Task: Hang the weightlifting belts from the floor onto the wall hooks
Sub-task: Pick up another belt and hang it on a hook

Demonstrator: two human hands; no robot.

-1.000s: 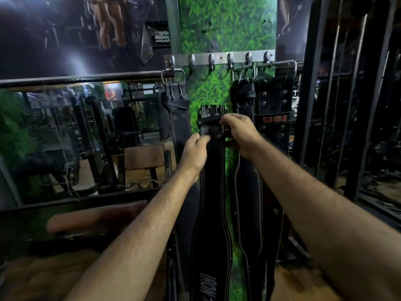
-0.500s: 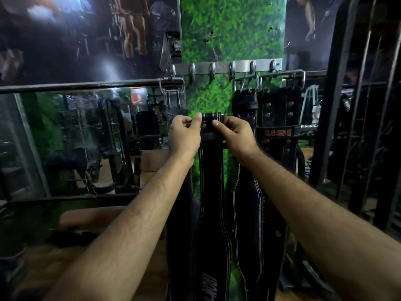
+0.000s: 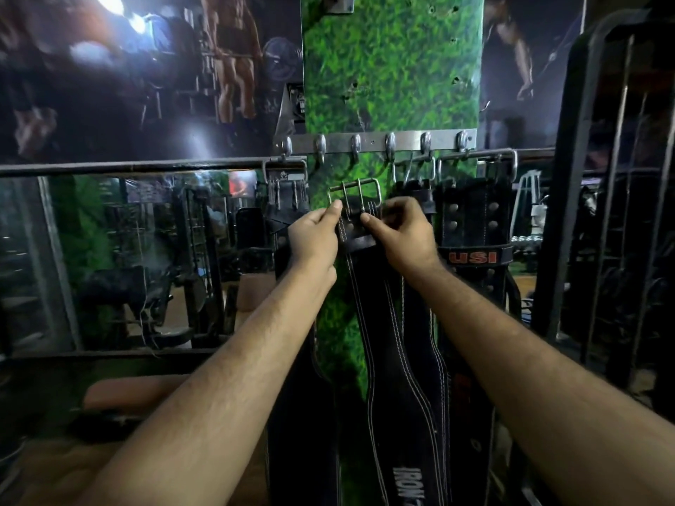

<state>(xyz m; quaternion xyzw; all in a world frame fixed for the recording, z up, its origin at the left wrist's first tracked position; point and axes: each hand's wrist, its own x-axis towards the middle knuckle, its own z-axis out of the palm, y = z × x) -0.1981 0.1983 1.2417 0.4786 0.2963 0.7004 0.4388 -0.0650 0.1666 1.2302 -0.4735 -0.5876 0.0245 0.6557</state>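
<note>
- Both hands have a grip on the top end of a black leather weightlifting belt with white stitching (image 3: 387, 323): the left hand (image 3: 314, 239) pinches its left edge between thumb and curled fingers, and the right hand (image 3: 405, 231) pinches the strap just under the buckle from the 3 o'clock side.
- The belt's silver two-prong metal buckle (image 3: 355, 195) stands upright above the fingers, just below the hooks and not touching any of them.
- The rest of the belt hangs straight down towards 6 o'clock, in front of the green grass-patterned wall panel (image 3: 391, 74).
- At 12 o'clock from the buckle runs a silver metal rail of wall hooks (image 3: 376, 142); the hooks straight above the buckle carry nothing.
- At 9 o'clock of the hands, a dark belt (image 3: 286, 202) hangs by its buckle from the leftmost hook.
- At 3 o'clock, two more black belts hang from the right-hand hooks, the outer one a studded black belt with a red "USI" band (image 3: 473, 231).
- Further left, a wall mirror (image 3: 146, 257) behind a dark horizontal bar reflects gym machines.
- At 7 o'clock, low down, sits a brown padded bench (image 3: 131, 394).
</note>
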